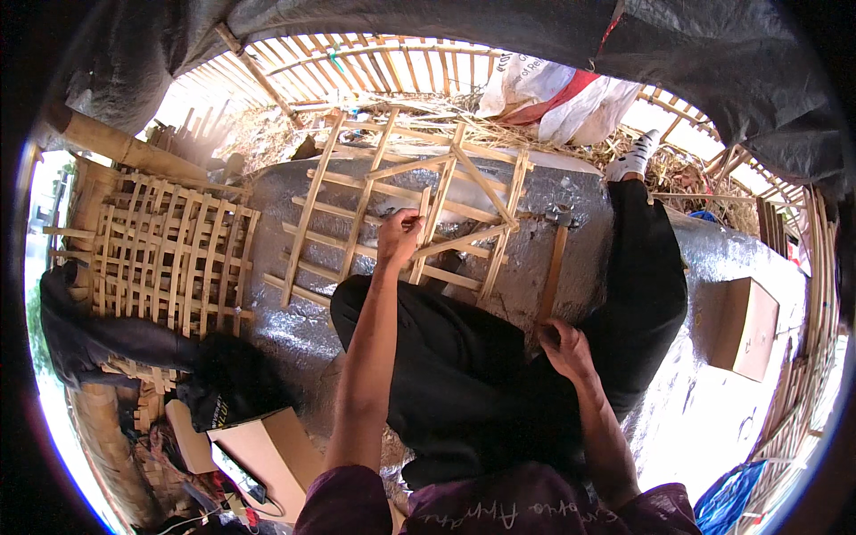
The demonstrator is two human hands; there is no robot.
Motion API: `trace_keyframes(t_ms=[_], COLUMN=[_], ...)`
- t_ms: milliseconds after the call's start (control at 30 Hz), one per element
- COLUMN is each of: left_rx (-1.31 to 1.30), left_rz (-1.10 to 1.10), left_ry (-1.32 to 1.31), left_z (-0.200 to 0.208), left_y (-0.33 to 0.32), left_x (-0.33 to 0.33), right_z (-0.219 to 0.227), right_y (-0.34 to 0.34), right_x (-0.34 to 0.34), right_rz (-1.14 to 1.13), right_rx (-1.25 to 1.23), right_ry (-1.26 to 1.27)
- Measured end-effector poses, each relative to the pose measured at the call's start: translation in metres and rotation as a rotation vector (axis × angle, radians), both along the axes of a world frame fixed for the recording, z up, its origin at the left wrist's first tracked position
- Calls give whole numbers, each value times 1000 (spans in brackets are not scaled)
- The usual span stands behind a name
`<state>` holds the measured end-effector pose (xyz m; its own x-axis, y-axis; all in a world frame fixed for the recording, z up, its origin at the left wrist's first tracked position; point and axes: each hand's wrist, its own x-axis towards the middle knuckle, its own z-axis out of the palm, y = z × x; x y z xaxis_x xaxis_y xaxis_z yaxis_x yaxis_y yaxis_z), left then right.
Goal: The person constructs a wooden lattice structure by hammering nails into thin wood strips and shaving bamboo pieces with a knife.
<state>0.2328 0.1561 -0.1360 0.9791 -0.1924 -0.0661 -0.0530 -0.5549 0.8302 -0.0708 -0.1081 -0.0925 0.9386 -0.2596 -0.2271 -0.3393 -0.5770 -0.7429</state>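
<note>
A frame of crossed bamboo strips (357,207) lies on a silvery sheet in front of my bent left knee. My left hand (399,239) is over its middle, fingers pinched together beside a short upright strip (425,207). Whatever is between those fingertips is too small to make out. Low on the right, my right hand (568,352) is closed at the end of a hammer's (553,267) wooden handle. The hammer points away from me, its metal head just right of the frame. Diagonal strips (481,187) cross the frame's right part.
A woven bamboo panel (169,254) stands at the left, with dark cloth (125,343) below it. Cardboard boxes sit at lower left (272,450) and at right (749,328). White sacks (571,98) and straw lie at the back. My right leg (637,267) stretches forward beside the hammer.
</note>
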Motion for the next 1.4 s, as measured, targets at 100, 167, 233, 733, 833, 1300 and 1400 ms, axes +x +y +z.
trace_keyframes(t_ms=[100, 167, 233, 733, 833, 1300, 1400], left_rx=[13, 14, 19, -106, -67, -128, -14], left_rz=[-33, -51, -50, -158, -177, -187, -232], left_ry=[58, 58, 45, 10, -6, 80, 79], left_z=[9, 13, 12, 17, 6, 12, 19], left_y=[-8, -12, -12, -56, -67, -88, -91], left_x=[-4, -5, -5, -15, -14, -24, -25], right_z=[6, 8, 10, -13, 5, -31, -32], right_y=[0, -1, 1, -4, 1, 1, 2], right_x=[0, 1, 4, -5, 5, -14, -17], right_rz=[2, -8, -3, 33, 33, 193, 164], right_rx=[-7, 1, -8, -154, -87, -513, -703], right_ry=[31, 43, 69, -2, 21, -247, -393])
